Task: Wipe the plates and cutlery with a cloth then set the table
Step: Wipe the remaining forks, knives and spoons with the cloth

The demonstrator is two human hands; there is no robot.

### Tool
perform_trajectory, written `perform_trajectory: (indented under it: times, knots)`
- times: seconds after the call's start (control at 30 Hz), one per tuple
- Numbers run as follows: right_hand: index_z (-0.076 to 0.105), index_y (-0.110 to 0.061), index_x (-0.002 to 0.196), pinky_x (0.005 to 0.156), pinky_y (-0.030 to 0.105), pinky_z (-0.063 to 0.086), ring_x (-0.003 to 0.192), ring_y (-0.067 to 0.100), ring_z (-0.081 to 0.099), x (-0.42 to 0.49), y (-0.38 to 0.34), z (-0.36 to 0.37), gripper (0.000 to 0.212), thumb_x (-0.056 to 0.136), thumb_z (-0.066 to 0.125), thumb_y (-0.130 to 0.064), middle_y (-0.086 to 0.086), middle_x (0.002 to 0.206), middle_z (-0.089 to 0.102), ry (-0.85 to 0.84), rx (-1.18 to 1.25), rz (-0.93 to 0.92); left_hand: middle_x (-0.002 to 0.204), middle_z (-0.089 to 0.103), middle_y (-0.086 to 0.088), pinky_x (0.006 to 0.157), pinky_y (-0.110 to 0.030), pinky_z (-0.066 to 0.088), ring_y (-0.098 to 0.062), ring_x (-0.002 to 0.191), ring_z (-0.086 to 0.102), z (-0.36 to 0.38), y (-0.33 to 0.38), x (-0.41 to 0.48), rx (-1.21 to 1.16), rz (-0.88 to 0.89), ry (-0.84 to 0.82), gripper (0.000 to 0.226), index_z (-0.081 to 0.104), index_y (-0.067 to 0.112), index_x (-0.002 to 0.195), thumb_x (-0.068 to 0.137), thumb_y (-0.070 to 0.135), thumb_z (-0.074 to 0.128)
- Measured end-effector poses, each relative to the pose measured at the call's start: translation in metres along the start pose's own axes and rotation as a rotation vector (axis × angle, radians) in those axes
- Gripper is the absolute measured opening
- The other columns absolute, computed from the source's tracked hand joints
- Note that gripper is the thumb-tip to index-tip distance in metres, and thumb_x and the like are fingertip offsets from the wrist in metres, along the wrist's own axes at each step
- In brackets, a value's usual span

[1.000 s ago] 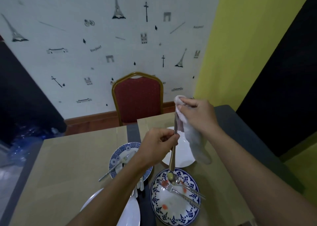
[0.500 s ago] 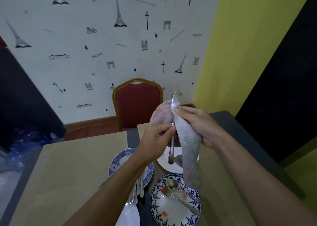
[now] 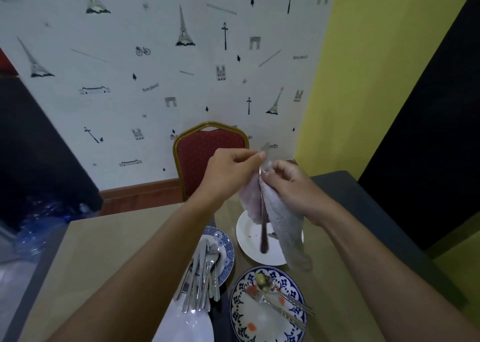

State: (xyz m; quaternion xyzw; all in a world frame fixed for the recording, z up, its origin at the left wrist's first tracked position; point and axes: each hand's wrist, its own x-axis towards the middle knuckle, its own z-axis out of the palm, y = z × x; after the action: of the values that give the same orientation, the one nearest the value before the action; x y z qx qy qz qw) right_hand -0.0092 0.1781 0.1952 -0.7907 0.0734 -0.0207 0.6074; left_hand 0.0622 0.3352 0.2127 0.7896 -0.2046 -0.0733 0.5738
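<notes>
My left hand pinches the upper end of a table knife, which hangs upright over the table with its handle down. Just below and to the right, my right hand grips a pale grey cloth wrapped against the knife's blade. The cloth's tail hangs down over a white plate. A small blue patterned plate carries a pile of cutlery. A larger blue-and-white plate with food smears holds a spoon and a fork. Another white plate lies at the bottom edge.
The beige table runs left, with a dark strip down its middle. A red chair with a gold frame stands at the far side against the patterned wall. Plastic bottles lie on the floor at the left.
My left hand has moved up from the knife's middle to its top end. My right hand has brought the cloth in round the blade just below it.
</notes>
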Motion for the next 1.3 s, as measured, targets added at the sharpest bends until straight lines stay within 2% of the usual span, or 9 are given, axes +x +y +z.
perform_trajectory:
  times: [0.17,0.33,0.53,0.7,0.93,1.07,1.13,1.2,1.3]
  knots:
    - [0.071,-0.026,0.098,0.089,0.041,0.053,0.091,0.017,0.068,-0.001,-0.001,-0.003,0.023,0.101,0.062,-0.047,0.005,0.099,0.075,-0.042,0.019,-0.024,0.090,0.076,-0.018,0.068,-0.026,0.058,-0.016,0.074,0.069,0.002,0.008,0.007,-0.243,-0.138,0.040,0.015,0.079,0.003,0.091,0.088,0.017,0.077]
    - [0.072,-0.021,0.106,0.086,0.032,0.055,0.091,0.010,0.072,-0.012,-0.004,-0.002,0.022,0.104,0.062,-0.041,0.002,0.099,0.077,-0.110,0.002,0.030,0.069,0.072,-0.002,0.058,-0.020,0.051,-0.005,0.057,0.059,0.008,0.011,0.013,-0.237,-0.114,0.226,0.012,0.079,0.010,0.080,0.089,0.016,0.075]
    - [0.073,-0.015,0.108,0.079,0.025,0.055,0.088,0.011,0.073,-0.032,0.006,-0.002,0.025,0.106,0.059,-0.035,0.001,0.093,0.077,-0.235,0.005,0.089,0.056,0.065,0.005,0.059,-0.027,0.048,-0.012,0.056,0.058,0.000,0.009,0.024,-0.264,-0.134,0.490,0.017,0.077,0.016,0.067,0.084,0.016,0.075]
    - [0.066,0.003,0.106,0.081,0.035,0.053,0.087,0.022,0.069,-0.031,0.007,-0.006,0.034,0.106,0.052,-0.028,0.011,0.093,0.071,-0.197,0.025,0.138,0.067,0.068,0.001,0.054,-0.022,0.041,-0.010,0.058,0.055,-0.001,0.014,0.019,-0.580,-0.281,0.210,0.015,0.073,0.010,0.088,0.096,0.017,0.063]
    - [0.064,-0.010,0.101,0.066,0.030,0.046,0.086,0.028,0.055,-0.033,0.005,-0.005,0.025,0.093,0.057,-0.032,0.016,0.091,0.058,-0.196,0.185,0.232,0.081,0.061,0.003,0.048,-0.016,0.027,-0.004,0.057,0.038,-0.006,0.004,0.017,-0.875,-0.319,-0.114,0.019,0.073,0.010,0.100,0.100,0.022,0.058]
    - [0.072,-0.003,0.101,0.063,0.029,0.052,0.073,0.025,0.064,-0.035,0.010,-0.009,0.031,0.094,0.066,-0.032,0.014,0.085,0.067,-0.209,0.245,0.202,0.072,0.056,0.003,0.044,-0.014,0.026,-0.004,0.054,0.036,-0.008,0.001,0.016,-0.791,-0.269,-0.083,0.020,0.074,0.016,0.076,0.094,0.018,0.067]
    - [0.075,-0.001,0.103,0.068,0.029,0.058,0.077,0.020,0.071,-0.035,0.010,-0.011,0.025,0.100,0.068,-0.025,0.012,0.091,0.075,-0.193,0.253,0.173,0.069,0.053,0.002,0.043,-0.015,0.028,-0.005,0.052,0.036,-0.009,0.002,0.014,-0.646,-0.263,-0.028,0.010,0.074,0.011,0.084,0.088,0.020,0.074]
    - [0.079,-0.007,0.105,0.079,0.031,0.060,0.090,0.021,0.076,-0.032,0.007,-0.010,0.019,0.099,0.070,-0.022,0.009,0.101,0.079,-0.162,0.238,0.114,0.061,0.050,0.003,0.046,-0.017,0.032,-0.006,0.049,0.037,-0.006,0.003,0.009,-0.496,-0.262,0.013,0.023,0.073,0.002,0.097,0.085,0.022,0.078]
    - [0.080,-0.012,0.109,0.092,0.038,0.060,0.100,0.026,0.077,-0.025,0.001,-0.007,0.018,0.096,0.074,-0.022,0.010,0.105,0.081,-0.076,0.212,0.042,0.051,0.052,0.004,0.047,-0.018,0.038,-0.006,0.042,0.039,0.006,0.008,0.000,-0.442,-0.249,-0.001,0.021,0.072,0.000,0.095,0.085,0.016,0.079]
